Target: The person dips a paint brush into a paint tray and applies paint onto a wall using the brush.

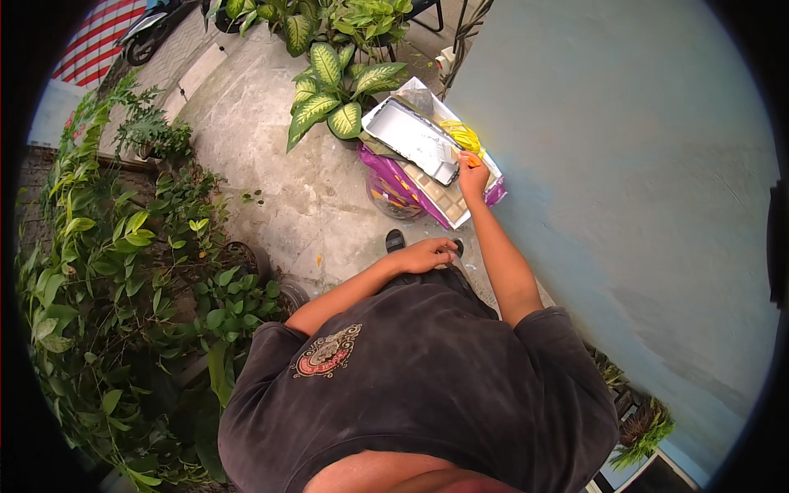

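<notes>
My right hand (pixel 472 179) grips a small brush (pixel 452 153) with an orange handle, its head at the right end of a rectangular tray (pixel 403 131) with white paint in it. The tray rests on a white-rimmed tiled board (pixel 436 197), beside a yellow bundle (pixel 458 134) and a grey object (pixel 417 100). Under these lie a purple bag (pixel 386 185) and a round container (pixel 393 205). My left hand (pixel 427 253) is held low at my waist, fingers apart and slightly bent, holding nothing visible.
A pale blue-grey wall (pixel 625 148) runs along my right. Dense plants (pixel 90 279) and pots (pixel 251 259) line my left. A leafy plant (pixel 325 99) stands past the tray. Concrete ground (pixel 255 123) lies ahead; a scooter (pixel 144 41) is at the far left.
</notes>
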### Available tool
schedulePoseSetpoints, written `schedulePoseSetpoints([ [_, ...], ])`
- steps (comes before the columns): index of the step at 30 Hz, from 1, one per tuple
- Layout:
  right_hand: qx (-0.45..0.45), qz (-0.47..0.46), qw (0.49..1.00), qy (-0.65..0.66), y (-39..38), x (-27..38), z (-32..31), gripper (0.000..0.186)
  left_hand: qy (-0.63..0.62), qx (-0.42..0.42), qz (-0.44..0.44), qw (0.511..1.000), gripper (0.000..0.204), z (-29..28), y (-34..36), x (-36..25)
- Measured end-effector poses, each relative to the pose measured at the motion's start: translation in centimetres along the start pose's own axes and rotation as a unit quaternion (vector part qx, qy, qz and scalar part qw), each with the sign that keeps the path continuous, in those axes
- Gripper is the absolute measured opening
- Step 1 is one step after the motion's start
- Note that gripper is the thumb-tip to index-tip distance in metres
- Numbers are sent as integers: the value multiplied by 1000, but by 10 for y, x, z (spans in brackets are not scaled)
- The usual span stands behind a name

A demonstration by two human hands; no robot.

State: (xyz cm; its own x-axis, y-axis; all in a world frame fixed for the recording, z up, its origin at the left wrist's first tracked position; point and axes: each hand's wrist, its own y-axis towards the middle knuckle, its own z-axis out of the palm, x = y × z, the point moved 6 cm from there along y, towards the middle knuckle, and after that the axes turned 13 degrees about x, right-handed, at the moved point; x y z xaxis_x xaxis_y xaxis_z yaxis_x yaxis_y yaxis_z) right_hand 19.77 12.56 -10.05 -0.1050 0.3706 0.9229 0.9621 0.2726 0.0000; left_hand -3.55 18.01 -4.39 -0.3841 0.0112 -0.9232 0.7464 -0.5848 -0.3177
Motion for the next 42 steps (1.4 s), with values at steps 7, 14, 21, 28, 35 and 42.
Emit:
schedulePoseSetpoints([
  [7,-56,217,913,340,-59,-46,-53,21,22,57,-20,998,45,23,21,-1],
  [14,-154,256,763,573,-201,-110,-169,32,95,179,-53,978,42,71,65,-9],
  [21,-298,119,676,664,-350,-109,-306,28,70,311,-92,943,39,197,100,15],
  [28,-434,3,679,592,-514,-82,-433,25,138,444,-96,880,41,323,133,76],
  [35,-537,-25,637,553,-645,-90,-467,26,333,581,-186,719,33,380,143,126],
  [42,-603,-44,576,551,-709,-125,-473,25,409,626,-100,657,33,429,166,123],
])
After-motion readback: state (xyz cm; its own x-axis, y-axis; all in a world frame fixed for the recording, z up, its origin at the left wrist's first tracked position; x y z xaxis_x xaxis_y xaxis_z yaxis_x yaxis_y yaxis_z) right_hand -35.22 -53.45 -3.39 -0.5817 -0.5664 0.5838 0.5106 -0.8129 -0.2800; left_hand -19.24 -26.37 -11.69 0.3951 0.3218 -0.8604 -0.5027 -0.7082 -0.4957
